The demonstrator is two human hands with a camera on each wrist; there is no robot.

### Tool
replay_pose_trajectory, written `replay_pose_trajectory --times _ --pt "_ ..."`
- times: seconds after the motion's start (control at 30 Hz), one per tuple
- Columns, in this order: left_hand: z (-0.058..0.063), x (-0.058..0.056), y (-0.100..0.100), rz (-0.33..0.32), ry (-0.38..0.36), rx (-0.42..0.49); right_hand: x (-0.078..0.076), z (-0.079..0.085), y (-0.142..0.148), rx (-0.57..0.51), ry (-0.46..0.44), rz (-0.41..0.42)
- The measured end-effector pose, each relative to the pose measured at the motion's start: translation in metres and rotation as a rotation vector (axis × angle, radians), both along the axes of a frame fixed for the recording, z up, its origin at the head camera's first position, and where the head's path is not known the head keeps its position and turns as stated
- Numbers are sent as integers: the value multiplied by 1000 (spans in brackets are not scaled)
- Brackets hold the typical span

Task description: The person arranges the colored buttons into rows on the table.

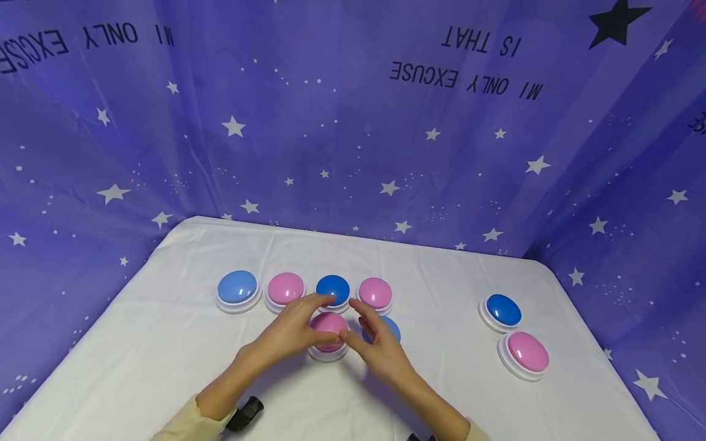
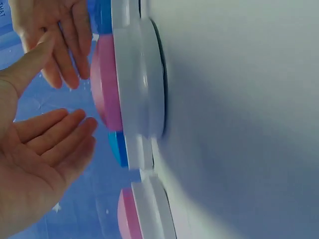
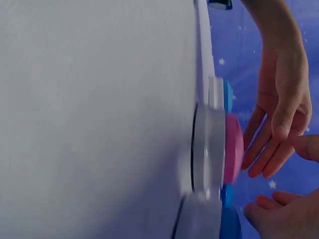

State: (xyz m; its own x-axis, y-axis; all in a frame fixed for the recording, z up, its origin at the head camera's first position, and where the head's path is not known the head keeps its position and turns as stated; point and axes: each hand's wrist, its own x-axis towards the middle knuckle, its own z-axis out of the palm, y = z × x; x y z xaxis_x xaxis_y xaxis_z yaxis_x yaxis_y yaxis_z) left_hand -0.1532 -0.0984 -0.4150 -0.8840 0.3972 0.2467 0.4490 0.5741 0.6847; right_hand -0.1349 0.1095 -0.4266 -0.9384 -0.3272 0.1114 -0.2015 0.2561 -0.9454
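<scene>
Both hands hover over the front pink push button (image 1: 329, 322), a domed cap on a white round base. My left hand (image 1: 287, 331) is at its left, fingers loosely extended. On the right, my right hand (image 1: 383, 355) bends its fingers slightly and partly hides a light blue button (image 1: 393, 329). The thumbs meet or nearly meet above the pink cap. In the left wrist view, the pink button (image 2: 105, 84) sits beside the left hand (image 2: 45, 159), with nothing in the palm. The right wrist view shows the right fingers (image 3: 256, 214) beside the buttons, holding nothing.
Behind stand a light blue button (image 1: 237, 286), a pink one (image 1: 285, 288), a dark blue one (image 1: 333, 288) and another pink one (image 1: 375, 292) in a row. Far right are a dark blue button (image 1: 503, 309) and a pink button (image 1: 527, 351). Starry purple curtains (image 1: 331, 122) surround the white-covered table (image 1: 441, 294).
</scene>
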Motion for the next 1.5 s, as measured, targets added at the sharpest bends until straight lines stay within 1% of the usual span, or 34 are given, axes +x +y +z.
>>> replay_pose_trajectory --times 0.13,0.2,0.27,0.37,0.43,0.57,0.67,0.73,0.8,0.93,1.03,1.17,1.23,1.33,1.43,1.5 --pt "0 -5 20 -67 -2 91 -5 3 20 -86 20 -47" --pt "1 -8 34 -107 7 125 -7 4 36 -98 37 -80" --pt "2 -9 50 -136 -3 136 -8 6 55 -89 52 -123" --pt "5 -12 75 -160 -16 117 -7 8 87 -38 79 -206" --pt "7 -14 92 -175 -32 90 -5 9 108 3 74 -266" --pt "8 -19 129 -214 -19 49 4 8 150 91 70 -372" --pt "7 -22 157 -238 -21 39 12 6 180 137 84 -426" --pt "5 -24 174 -256 -19 32 16 5 201 147 95 -448" --pt "2 -26 191 -273 -12 21 21 3 222 132 103 -461" --pt "-4 -26 222 -287 -1 -12 29 1 261 21 92 -456" --pt "-9 -26 242 -294 3 -44 33 -4 287 -81 59 -433" --pt "-18 -26 265 -304 5 -72 37 -15 321 -116 2 -415" --pt "-24 -27 275 -310 6 -73 39 -20 336 -90 -37 -411" --pt "-31 -29 288 -325 22 -70 39 -27 354 9 -126 -407" --pt "-37 -31 298 -346 50 -76 38 -30 363 140 -219 -374" --pt "-39 -33 304 -355 60 -87 36 -32 365 184 -247 -342"
